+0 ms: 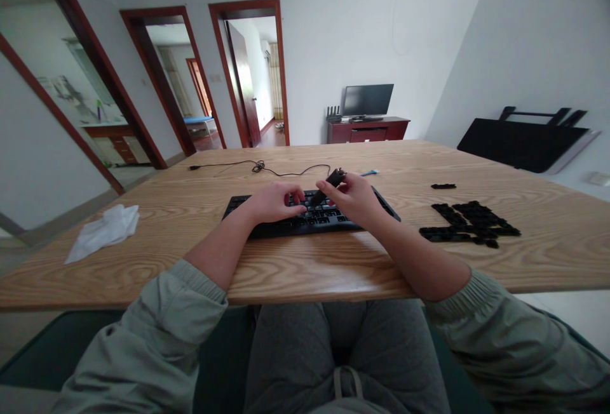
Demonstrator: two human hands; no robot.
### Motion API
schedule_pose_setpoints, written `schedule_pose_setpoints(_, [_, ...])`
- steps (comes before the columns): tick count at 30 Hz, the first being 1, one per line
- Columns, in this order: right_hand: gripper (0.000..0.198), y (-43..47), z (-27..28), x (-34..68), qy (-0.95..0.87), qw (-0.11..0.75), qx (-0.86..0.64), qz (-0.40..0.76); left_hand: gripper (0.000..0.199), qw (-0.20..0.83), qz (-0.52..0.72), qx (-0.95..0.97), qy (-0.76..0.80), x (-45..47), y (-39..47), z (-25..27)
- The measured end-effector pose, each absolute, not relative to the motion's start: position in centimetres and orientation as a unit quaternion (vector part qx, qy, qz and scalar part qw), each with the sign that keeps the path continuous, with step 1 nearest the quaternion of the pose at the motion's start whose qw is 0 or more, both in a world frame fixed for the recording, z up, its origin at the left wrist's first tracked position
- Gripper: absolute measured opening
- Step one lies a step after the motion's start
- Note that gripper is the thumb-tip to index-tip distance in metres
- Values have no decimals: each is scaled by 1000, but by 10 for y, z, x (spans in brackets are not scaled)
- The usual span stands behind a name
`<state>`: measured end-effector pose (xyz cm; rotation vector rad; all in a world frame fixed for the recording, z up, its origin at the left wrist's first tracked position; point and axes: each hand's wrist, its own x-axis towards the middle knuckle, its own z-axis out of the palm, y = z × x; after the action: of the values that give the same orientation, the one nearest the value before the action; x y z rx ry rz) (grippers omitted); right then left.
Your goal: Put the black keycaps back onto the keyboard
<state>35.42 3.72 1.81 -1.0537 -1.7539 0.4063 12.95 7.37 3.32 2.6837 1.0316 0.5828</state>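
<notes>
Black plastic makes up the long, flat keyboard [328, 216], which lies near the front edge of the pale wood-grain table [305, 268], some of its key places showing without caps. Over it, the bare right hand [355, 199] has its fingers clamped around a stubby black cylindrical tool [335, 178], tilted, with its lower end toward the keys; I can't tell whether that end touches them. I see the bare left hand [276, 202] lying across the keyboard's left part, fingers curled; from my view I can't tell whether they pinch anything.

Behind the keyboard, a thin black cable [258, 166] with a knotted middle runs leftward to its plug, and a small blue-and-white object [370, 173] lies to the right. Farther right I have a spread of loose black keycaps [481, 218], with one short black strip [443, 186] apart beyond them. A crumpled white tissue [107, 230] lies at the far left. Past the table, a dark flat-screen monitor [368, 100] stands on a reddish-brown wooden cabinet [334, 133].
</notes>
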Motion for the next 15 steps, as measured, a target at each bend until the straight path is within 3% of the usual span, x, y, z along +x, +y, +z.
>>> schedule_pose_setpoints(15, [52, 42, 21, 359, -714, 465, -501, 147, 18, 90, 138, 941, 297, 138, 73, 28])
